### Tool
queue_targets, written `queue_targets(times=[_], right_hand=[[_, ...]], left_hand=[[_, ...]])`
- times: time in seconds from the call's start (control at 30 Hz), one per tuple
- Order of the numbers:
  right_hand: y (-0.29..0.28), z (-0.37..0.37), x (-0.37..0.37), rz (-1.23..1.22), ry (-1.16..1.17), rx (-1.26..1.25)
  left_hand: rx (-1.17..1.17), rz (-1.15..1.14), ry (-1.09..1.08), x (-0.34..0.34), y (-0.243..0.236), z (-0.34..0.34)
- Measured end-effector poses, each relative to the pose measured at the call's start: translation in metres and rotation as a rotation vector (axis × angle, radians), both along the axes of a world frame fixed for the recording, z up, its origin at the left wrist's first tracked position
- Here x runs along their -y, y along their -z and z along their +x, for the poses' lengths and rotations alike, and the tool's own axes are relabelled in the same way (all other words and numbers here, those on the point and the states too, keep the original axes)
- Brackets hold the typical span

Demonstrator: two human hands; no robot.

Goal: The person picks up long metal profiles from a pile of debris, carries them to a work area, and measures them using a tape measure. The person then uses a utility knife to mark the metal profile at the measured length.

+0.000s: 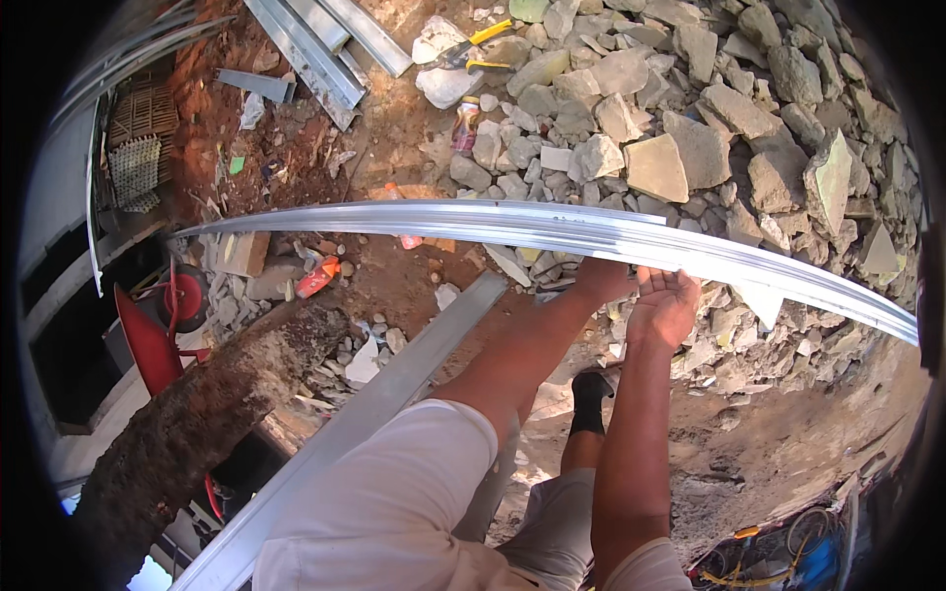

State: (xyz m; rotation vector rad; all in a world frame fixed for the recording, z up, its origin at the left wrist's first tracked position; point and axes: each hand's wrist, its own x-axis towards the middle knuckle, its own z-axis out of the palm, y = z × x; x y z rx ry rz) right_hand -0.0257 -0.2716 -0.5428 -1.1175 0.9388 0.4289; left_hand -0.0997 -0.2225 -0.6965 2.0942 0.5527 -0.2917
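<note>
A long silvery metal channel [581,229] crosses in front of me from left to right, with a shorter length lying along its far side. My left hand [603,280] reaches beneath the near edge, its fingers hidden by the metal, and bears the channel. Right beside it, my right hand [666,303] faces palm up with fingers curled against the same edge. Both hands grip close together, right of the channel's middle. Another grey metal profile [394,409] slants past my left arm.
Broken concrete rubble [680,148] spreads across the far right. More metal channels [320,54] lie beyond, near yellow-handled cutters [483,39]. A bottle [465,123] lies by the stones. At left are a red wheelbarrow [148,340] and a rough dark beam [217,399]. Cables [788,566] sit lower right.
</note>
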Motion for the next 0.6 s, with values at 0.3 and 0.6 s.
queue_targets(times=[0.3, 0.6], right_hand=[[-0.008, 0.009, -0.001, -0.012, 0.118, -0.046], [0.006, -0.005, 0.004, 0.091, 0.029, 0.072]], left_hand=[[-0.475, -0.689, 0.754, -0.087, -0.194, 0.006], [-0.218, 0.265, -0.442, -0.327, -0.04, 0.1]])
